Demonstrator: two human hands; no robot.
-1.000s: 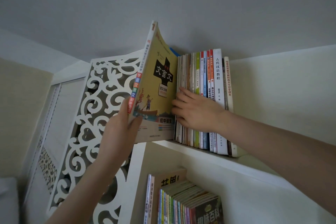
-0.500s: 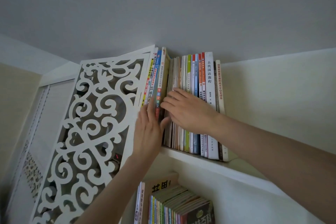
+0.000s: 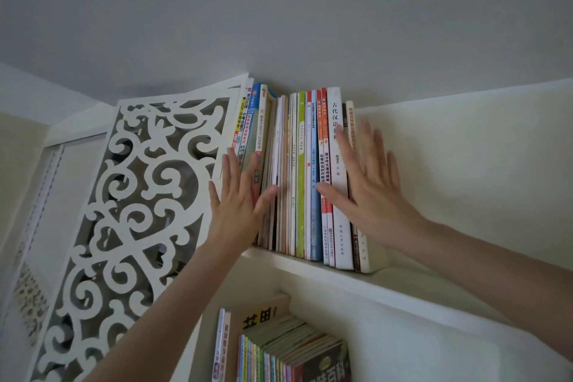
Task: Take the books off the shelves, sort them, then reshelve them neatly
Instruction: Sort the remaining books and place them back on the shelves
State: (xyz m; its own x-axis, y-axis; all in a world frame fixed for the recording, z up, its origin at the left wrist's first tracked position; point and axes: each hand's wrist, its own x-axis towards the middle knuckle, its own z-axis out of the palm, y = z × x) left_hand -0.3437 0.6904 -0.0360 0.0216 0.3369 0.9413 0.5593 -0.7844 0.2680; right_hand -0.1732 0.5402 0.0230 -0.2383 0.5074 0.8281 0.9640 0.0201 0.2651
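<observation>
A row of upright books (image 3: 299, 170) fills the left part of the top shelf (image 3: 347, 281), spines facing me. My left hand (image 3: 238, 208) lies flat with spread fingers against the spines at the row's left end, beside the carved side panel. My right hand (image 3: 369, 183) lies flat, fingers apart, over the white and cream spines at the row's right end. Neither hand grips a book. A second row of books (image 3: 279, 353) stands on the shelf below, partly cut off by the frame's bottom edge.
A white carved fretwork side panel (image 3: 124, 211) bounds the shelves on the left. The cream back wall (image 3: 465, 180) of the top shelf shows to the right of the books. The grey ceiling (image 3: 279, 9) sits close above the book tops.
My left hand pushed the yellow book into the row's left end and let go. My right hand moved from the middle spines to the right end. Both hands now lie flat.
</observation>
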